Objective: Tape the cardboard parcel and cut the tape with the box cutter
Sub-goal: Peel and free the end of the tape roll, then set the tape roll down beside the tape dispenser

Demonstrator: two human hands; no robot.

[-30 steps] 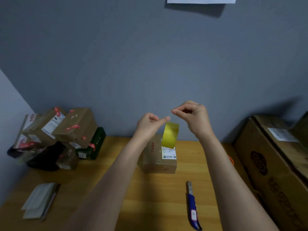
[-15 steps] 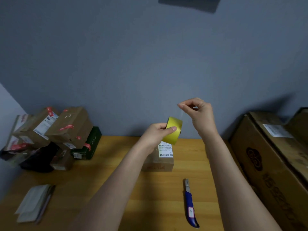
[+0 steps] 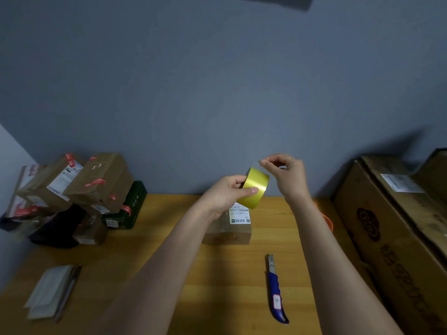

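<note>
The box cutter (image 3: 275, 290) was laid on the table (image 3: 150, 240), nearer than the cardboard parcel (image 3: 227, 227). Above the parcel, the tape roll (image 3: 254, 188) was gripped by the left hand (image 3: 228, 193). The tape end was pinched by the right hand (image 3: 289, 175).

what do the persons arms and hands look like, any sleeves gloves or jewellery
Both forearms are bare up to the bottom edge of the picture, with no sleeves in view. The left hand and right hand are ungloved. No watch, bracelet or ring shows, and the visible fingernails look short and unpainted.
</note>
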